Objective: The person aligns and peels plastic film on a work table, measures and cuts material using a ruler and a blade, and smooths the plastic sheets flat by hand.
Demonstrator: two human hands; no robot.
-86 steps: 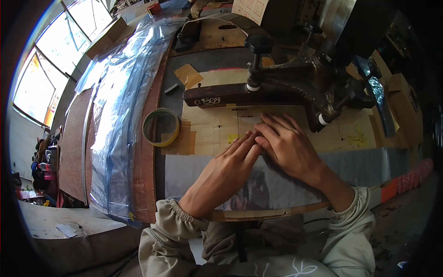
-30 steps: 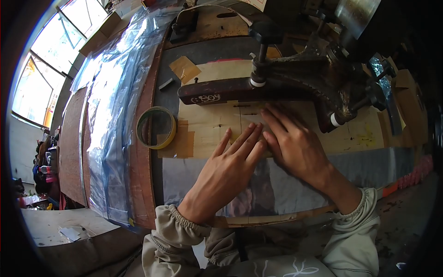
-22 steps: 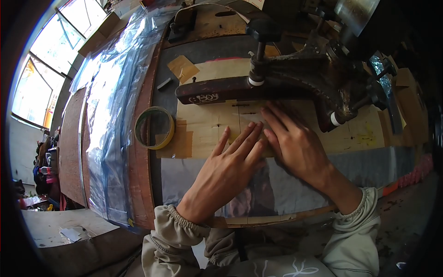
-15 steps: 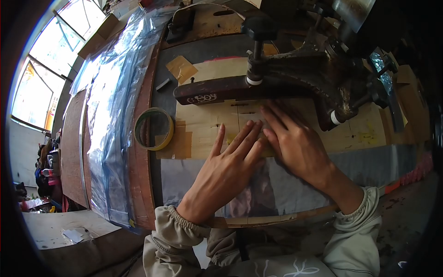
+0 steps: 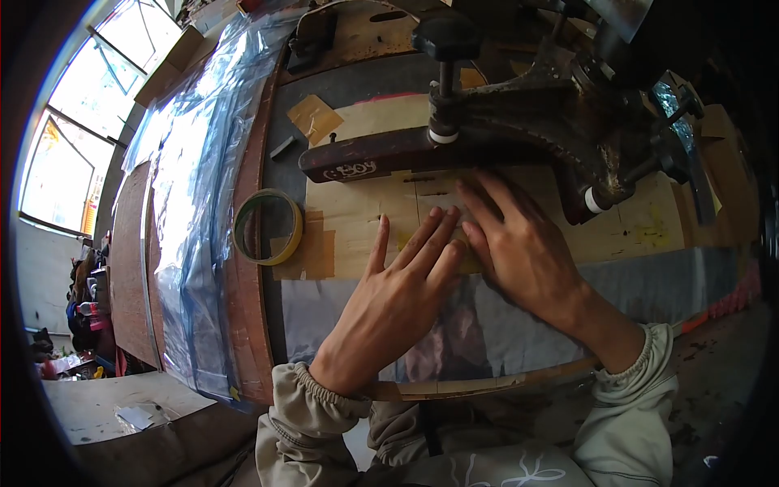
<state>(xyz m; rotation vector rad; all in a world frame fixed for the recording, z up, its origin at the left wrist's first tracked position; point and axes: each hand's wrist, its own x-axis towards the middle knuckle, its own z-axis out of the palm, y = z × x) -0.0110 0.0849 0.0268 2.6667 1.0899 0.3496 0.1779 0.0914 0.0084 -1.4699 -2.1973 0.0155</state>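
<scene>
My left hand (image 5: pixel 385 304) lies flat over a pale wooden board (image 5: pixel 349 195), its fingers spread and pointing away from me. Close by on the right, my right hand (image 5: pixel 523 247) rests palm down with fingers stretched out, the tips near the dark machine arm (image 5: pixel 349 162) that crosses the board. Nothing shows in either hand; whatever is under the palms is hidden. A shiny grey sheet (image 5: pixel 320 312) covers the board's near side, under my wrists. Thin dark lines and slots mark the wood in front of my fingertips.
A yellowish tape roll (image 5: pixel 298 235) stands left of my left hand. Brown tape pieces (image 5: pixel 315 119) lie around the board. Black clamp knobs (image 5: pixel 445 39) top the machine frame (image 5: pixel 519 114). Clear bluish plastic film (image 5: pixel 195 227) covers the surface at left, beside a window (image 5: pixel 73 162).
The view has shifted slightly. My right fingers sit a little closer to the machine arm and look slightly more spread; my left hand stays almost in place.
</scene>
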